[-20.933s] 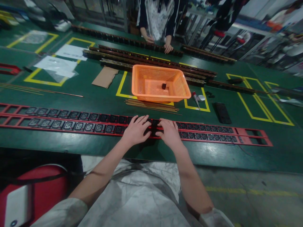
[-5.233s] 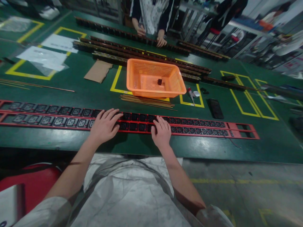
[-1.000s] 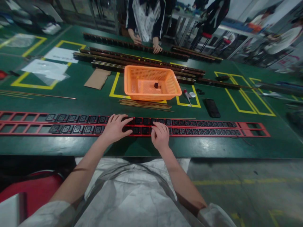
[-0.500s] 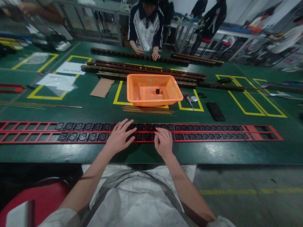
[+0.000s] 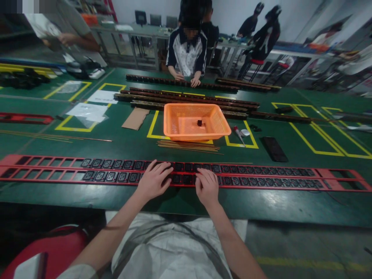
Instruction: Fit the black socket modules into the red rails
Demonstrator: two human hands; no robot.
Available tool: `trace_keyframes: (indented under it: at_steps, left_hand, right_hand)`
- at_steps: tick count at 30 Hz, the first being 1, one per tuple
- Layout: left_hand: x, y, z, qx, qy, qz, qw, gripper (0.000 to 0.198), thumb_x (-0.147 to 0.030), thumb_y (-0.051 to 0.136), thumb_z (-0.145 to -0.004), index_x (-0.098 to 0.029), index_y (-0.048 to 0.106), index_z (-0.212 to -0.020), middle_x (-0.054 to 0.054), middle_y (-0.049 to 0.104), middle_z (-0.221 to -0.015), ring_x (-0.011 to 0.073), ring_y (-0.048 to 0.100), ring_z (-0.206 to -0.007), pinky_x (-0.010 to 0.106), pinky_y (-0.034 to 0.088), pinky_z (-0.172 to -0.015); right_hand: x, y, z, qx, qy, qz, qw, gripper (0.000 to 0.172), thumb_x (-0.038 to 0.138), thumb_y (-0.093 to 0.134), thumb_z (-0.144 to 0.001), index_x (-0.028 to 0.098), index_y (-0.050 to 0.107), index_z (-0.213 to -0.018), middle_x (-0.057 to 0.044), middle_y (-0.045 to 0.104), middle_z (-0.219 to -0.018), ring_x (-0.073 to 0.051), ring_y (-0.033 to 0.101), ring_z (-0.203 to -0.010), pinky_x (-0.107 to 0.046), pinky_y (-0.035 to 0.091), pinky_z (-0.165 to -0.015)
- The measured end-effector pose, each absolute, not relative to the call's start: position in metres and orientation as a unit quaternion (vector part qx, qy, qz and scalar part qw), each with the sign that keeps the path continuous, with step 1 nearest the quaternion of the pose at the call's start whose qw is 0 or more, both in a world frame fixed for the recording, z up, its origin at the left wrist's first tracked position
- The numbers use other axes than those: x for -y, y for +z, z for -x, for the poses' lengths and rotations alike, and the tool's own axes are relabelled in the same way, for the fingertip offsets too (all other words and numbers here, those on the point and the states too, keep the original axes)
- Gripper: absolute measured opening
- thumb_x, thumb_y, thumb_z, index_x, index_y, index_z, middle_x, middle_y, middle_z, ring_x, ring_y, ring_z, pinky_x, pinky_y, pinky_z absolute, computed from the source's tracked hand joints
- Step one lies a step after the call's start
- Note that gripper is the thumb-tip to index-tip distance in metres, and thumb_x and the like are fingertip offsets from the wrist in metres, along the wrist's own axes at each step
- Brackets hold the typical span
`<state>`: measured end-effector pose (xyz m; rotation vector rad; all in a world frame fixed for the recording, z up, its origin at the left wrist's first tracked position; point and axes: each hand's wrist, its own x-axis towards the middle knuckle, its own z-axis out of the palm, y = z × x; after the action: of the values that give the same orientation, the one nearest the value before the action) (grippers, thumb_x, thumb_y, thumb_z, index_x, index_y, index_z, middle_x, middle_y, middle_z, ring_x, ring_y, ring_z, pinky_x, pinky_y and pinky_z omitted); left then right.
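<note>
Two long red frames (image 5: 66, 175) lie side by side along the near edge of the green table, with black sockets (image 5: 110, 176) filling their middle and right stretches. Over the sockets near the centre rests my left hand (image 5: 154, 179), fingers apart and holding nothing. My right hand (image 5: 207, 186) touches the sockets just to the right, its fingers bent and close together; whatever may be under the fingertips is hidden. An orange basket (image 5: 197, 133) beyond the hands has a small black part (image 5: 199, 123) inside.
Thin rods (image 5: 188, 146) lie before the basket. A screwdriver (image 5: 239, 135) and black phone (image 5: 273, 148) are on its right, cardboard (image 5: 135, 118) on its left. Dark rails (image 5: 186, 93) lie farther back, where a person's hands (image 5: 195, 82) work.
The whole view has shifted, so the table appears lower and more to the right. My left hand's fingers are closer together than before; both hands stay over the same part of the frames.
</note>
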<state>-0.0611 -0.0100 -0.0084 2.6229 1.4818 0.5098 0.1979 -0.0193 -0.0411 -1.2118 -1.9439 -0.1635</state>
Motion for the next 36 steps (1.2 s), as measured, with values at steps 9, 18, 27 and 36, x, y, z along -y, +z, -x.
trace_keyframes:
  at_steps: [9,18,27,36]
  left_hand:
    - [0.009,-0.002,0.056,-0.503,0.162,-0.845,0.077,0.032,-0.03,0.052,-0.093,-0.025,0.067,-0.122,0.008,0.061,-0.14,0.027,0.055,-0.131,0.056,0.03,-0.121]
    - [0.011,-0.016,0.079,-0.512,0.172,-0.838,0.081,0.043,-0.031,0.046,-0.099,-0.026,0.059,-0.14,0.009,0.054,-0.151,0.0281,0.046,-0.143,0.053,0.036,-0.121]
    - [0.009,-0.017,0.106,-0.508,0.159,-0.841,0.098,0.045,-0.037,0.054,-0.097,-0.029,0.057,-0.142,0.007,0.052,-0.154,0.0263,0.045,-0.144,0.055,0.033,-0.122]
    - [0.009,-0.023,0.104,-0.515,0.187,-0.83,0.103,0.041,-0.03,0.052,-0.096,-0.029,0.06,-0.136,0.006,0.054,-0.152,0.0251,0.048,-0.142,0.053,0.035,-0.121]
  right_hand:
    - [0.019,-0.043,-0.198,0.771,-0.064,0.484,0.408,0.02,0.012,0.054,-0.092,0.021,0.068,-0.102,-0.008,0.075,-0.115,-0.024,0.067,-0.109,-0.045,0.049,-0.1]
    - [0.02,-0.044,-0.198,0.768,-0.062,0.484,0.415,0.02,0.011,0.054,-0.092,0.02,0.069,-0.102,-0.008,0.075,-0.113,-0.023,0.067,-0.108,-0.045,0.05,-0.098]
    - [0.02,-0.043,-0.199,0.769,-0.063,0.484,0.413,0.02,0.012,0.053,-0.093,0.021,0.069,-0.101,-0.008,0.075,-0.112,-0.023,0.068,-0.107,-0.045,0.05,-0.098]
    - [0.019,-0.043,-0.201,0.772,-0.068,0.479,0.413,0.022,0.011,0.053,-0.093,0.022,0.068,-0.104,-0.008,0.075,-0.113,-0.024,0.068,-0.107,-0.046,0.052,-0.096]
